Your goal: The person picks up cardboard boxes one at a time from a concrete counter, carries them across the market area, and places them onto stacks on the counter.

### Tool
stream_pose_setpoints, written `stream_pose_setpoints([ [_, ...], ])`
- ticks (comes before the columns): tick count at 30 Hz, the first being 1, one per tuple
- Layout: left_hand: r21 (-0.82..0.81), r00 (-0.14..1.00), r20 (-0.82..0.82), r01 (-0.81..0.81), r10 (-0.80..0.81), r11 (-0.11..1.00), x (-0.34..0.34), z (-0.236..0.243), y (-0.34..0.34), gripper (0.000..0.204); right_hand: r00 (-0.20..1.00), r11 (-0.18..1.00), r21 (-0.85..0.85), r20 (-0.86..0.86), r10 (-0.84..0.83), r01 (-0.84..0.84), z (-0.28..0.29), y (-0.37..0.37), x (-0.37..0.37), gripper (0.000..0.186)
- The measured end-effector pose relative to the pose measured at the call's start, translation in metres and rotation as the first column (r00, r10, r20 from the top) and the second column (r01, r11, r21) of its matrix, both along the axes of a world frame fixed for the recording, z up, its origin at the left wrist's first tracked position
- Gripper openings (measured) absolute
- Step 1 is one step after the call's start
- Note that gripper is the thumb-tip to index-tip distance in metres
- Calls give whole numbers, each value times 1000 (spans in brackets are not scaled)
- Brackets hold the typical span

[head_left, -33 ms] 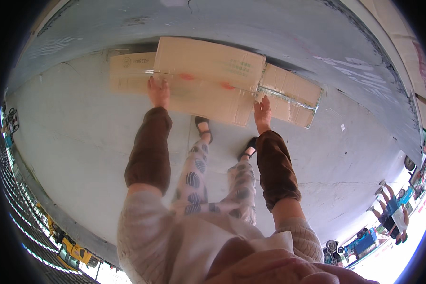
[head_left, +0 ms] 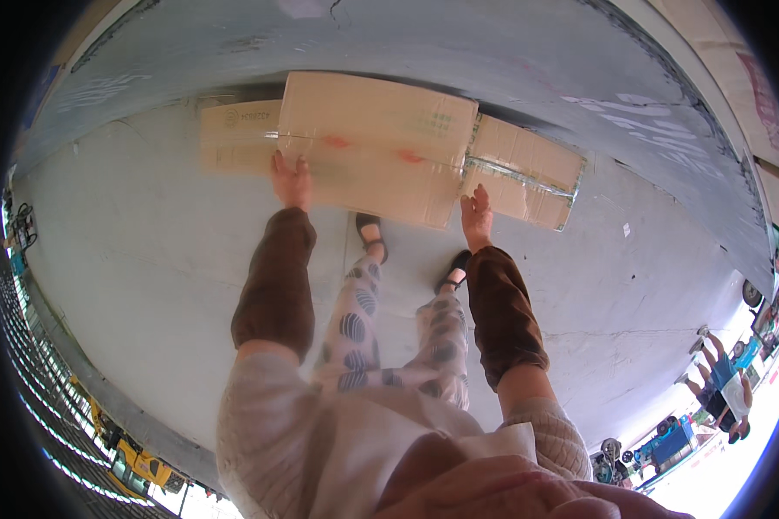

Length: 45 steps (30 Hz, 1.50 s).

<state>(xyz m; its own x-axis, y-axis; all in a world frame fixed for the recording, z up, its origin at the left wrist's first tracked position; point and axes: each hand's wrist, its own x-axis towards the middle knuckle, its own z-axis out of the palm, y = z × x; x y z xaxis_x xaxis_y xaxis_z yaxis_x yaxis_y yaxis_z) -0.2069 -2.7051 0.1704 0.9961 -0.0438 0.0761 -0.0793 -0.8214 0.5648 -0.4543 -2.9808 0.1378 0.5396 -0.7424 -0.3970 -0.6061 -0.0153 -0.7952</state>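
A large cardboard box (head_left: pixel 372 117) with red marks sits between a flatter carton (head_left: pixel 229 121) on the left and a taped carton (head_left: pixel 541 156) on the right, against a grey upright surface. My left hand (head_left: pixel 292 183) is at the big box's lower left, fingers apart; whether they touch it I cannot tell. Near the right end of that box, beside the taped carton, my right hand (head_left: pixel 478 212) has loosely bent, separated fingers and grips nothing visible.
My feet (head_left: pixel 450 275) stand on the grey floor (head_left: pixel 597 320) below the boxes. A scuffed grey surface (head_left: pixel 389 39) runs along the top. At far right are people (head_left: pixel 723 381) and blue wheeled machinery (head_left: pixel 666 441); yellow equipment (head_left: pixel 143 463) is at lower left.
Both my hands have moved slightly down toward my body. The large box appears shifted a little left and downward.
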Motion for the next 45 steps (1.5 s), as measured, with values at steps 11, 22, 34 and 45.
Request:
stream_pose_setpoints([
  [11, 140, 557, -820, 418, -132, 897, -242, 73, -16, 57, 865, 944, 264, -500, -43, 200, 42, 16, -325, 45],
  [22, -373, 285, -913, -872, -293, 315, -209, -37, -161, 35, 645, 405, 512, -495, -582, 758, 81, 77, -375, 42],
  [34, -87, -58, -986, -636, -159, 767, -200, -39, -185, 71, 638, 387, 577, -326, -698, 719, 92, 98, -289, 42],
  [45, -243, 208, -944, 84, -256, 966, -223, 10, -243, 37, 351, 227, 393, -279, -894, 891, 148, 168, -438, 39],
])
